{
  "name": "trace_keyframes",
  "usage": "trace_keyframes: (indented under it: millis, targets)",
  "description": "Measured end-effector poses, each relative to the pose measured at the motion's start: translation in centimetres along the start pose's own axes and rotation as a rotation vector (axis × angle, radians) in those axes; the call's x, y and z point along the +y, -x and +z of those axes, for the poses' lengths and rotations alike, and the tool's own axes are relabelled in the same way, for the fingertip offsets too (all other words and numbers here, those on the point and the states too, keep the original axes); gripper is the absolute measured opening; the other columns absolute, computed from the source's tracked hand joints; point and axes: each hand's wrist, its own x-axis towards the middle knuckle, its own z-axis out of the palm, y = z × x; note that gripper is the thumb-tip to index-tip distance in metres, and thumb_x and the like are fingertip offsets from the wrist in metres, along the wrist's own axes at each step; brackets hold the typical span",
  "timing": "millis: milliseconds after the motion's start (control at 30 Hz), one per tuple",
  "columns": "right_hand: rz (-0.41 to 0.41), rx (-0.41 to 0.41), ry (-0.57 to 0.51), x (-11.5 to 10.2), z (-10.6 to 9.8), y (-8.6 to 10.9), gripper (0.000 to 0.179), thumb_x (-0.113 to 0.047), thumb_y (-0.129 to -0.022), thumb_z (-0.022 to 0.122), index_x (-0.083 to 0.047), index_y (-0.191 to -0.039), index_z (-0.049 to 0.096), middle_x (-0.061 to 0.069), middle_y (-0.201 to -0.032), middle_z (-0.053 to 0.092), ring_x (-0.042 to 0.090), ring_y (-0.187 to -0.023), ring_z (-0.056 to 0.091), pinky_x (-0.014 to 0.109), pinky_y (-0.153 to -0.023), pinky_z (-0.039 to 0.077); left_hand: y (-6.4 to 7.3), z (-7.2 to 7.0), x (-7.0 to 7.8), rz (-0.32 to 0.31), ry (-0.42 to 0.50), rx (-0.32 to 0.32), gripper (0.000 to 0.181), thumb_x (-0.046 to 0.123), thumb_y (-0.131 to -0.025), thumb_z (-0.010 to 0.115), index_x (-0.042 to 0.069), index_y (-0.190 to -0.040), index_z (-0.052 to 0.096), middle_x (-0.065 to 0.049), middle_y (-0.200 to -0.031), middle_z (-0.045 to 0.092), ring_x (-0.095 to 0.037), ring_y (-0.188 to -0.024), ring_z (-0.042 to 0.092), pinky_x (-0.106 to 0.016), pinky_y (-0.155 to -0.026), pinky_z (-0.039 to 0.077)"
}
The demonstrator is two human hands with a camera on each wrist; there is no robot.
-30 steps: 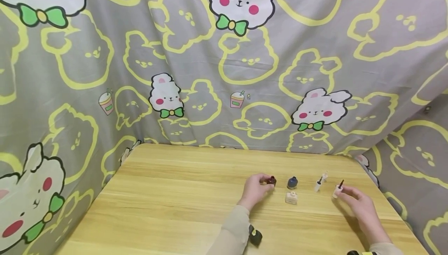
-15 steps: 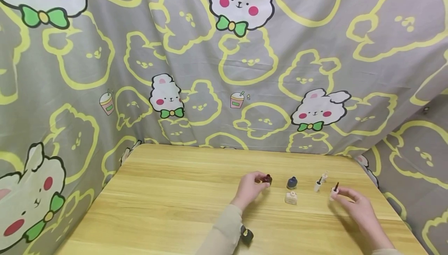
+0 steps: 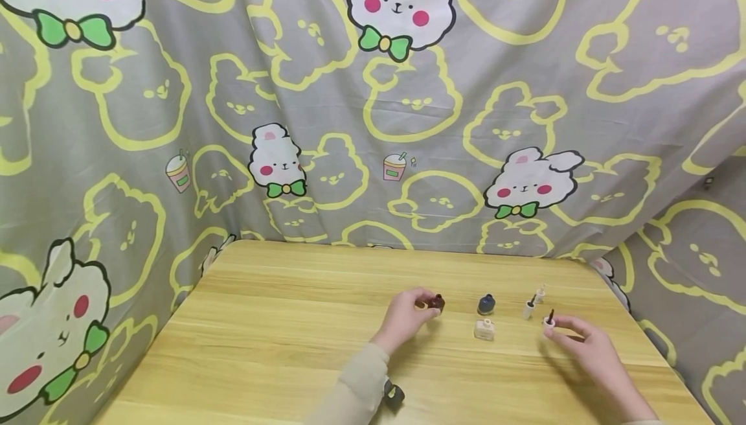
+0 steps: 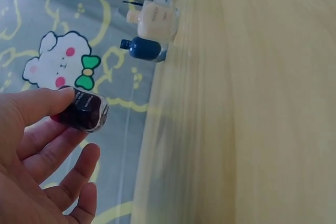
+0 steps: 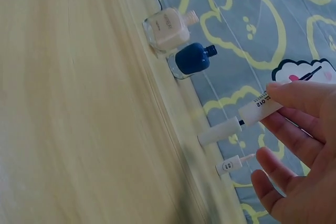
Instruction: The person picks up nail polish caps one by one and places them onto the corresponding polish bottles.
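My left hand (image 3: 403, 318) pinches a small dark red nail polish bottle (image 3: 436, 304) between thumb and fingers; its neck is uncapped. In the left wrist view, small print shows on that bottle (image 4: 86, 109). On the right, my right hand (image 3: 591, 347) holds a white nail polish cap (image 3: 548, 324) with its dark brush pointing up; the number 012 is on the cap (image 5: 258, 110) in the right wrist view. Between the hands stand an uncapped dark blue bottle (image 3: 486, 306) and, nearer me, an uncapped cream bottle (image 3: 484, 330).
Two more white brush caps stand upright beyond my right hand: a dark-brushed cap (image 3: 528, 311) and a pale-brushed cap (image 3: 540, 295). The wooden table (image 3: 280, 321) meets a grey cartoon-print curtain (image 3: 344, 218) at the back. A black strap piece (image 3: 394, 395) hangs by my left sleeve.
My left hand has drifted left with the dark red bottle. My right hand has shifted slightly left with the white cap. The standing bottles and caps have stayed put.
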Motion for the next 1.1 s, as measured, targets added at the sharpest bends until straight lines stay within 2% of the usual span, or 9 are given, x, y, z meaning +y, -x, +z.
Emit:
trace_keyframes:
  millis: [100,333,500,633,867,1100]
  targets:
    - [-0.019,-0.003,0.01,-0.3,0.3,0.1,0.045,-0.031,-0.091,0.069,0.003,-0.12,0.063,-0.044,-0.096,0.048,-0.016,-0.085,0.054,0.015,-0.075,0.048,0.2,-0.5,-0.1,0.012,-0.002,-0.01,0.023,0.019,-0.084,0.075,0.014,-0.106,0.072,0.001,-0.101,0.074,-0.021,-0.094,0.064,-0.023,-0.075,0.049]
    - [-0.071,0.0,0.001,-1.2,1.0,0.7,0.037,-0.023,-0.089,0.072,0.003,-0.114,0.066,-0.04,-0.096,0.053,-0.016,-0.088,0.055,0.014,-0.075,0.05,0.7,-1.6,-0.2,0.009,-0.01,-0.035,0.024,0.022,-0.086,0.074,0.015,-0.108,0.072,0.002,-0.104,0.074,-0.021,-0.098,0.064,-0.024,-0.077,0.048]
    - [-0.077,-0.02,-0.002,-2.0,1.4,1.1,0.035,-0.022,-0.089,0.071,0.001,-0.115,0.066,-0.037,-0.097,0.056,-0.015,-0.091,0.055,0.015,-0.077,0.051,1.2,-2.5,-0.3,0.043,-0.022,-0.037,0.025,0.024,-0.086,0.074,0.014,-0.109,0.072,0.001,-0.104,0.074,-0.022,-0.098,0.064,-0.025,-0.077,0.049]
    - [-0.054,-0.04,-0.026,-2.7,1.9,1.2,0.035,-0.021,-0.089,0.071,0.002,-0.115,0.066,-0.036,-0.097,0.057,-0.012,-0.087,0.058,0.015,-0.077,0.05,1.5,-3.1,-0.6,0.053,-0.033,-0.031,0.025,0.024,-0.086,0.074,0.014,-0.109,0.072,0.0,-0.105,0.074,-0.023,-0.098,0.065,-0.026,-0.079,0.049]
    - [-0.093,-0.046,-0.075,-3.6,3.1,1.5,0.03,-0.018,-0.088,0.071,0.001,-0.112,0.067,-0.035,-0.099,0.059,-0.009,-0.087,0.062,0.016,-0.077,0.052,1.9,-3.9,-0.9,0.044,-0.02,-0.039,0.025,0.024,-0.085,0.074,0.015,-0.109,0.071,0.001,-0.105,0.074,-0.019,-0.097,0.063,-0.025,-0.078,0.049]
    - [-0.121,-0.061,-0.148,-4.4,4.2,1.8,0.03,-0.01,-0.086,0.072,0.007,-0.11,0.065,-0.037,-0.097,0.057,-0.007,-0.083,0.064,0.018,-0.073,0.054,2.4,-4.3,-1.3,0.06,-0.005,-0.035,0.025,0.024,-0.085,0.074,0.016,-0.109,0.072,0.001,-0.105,0.074,-0.02,-0.097,0.064,-0.024,-0.077,0.049]
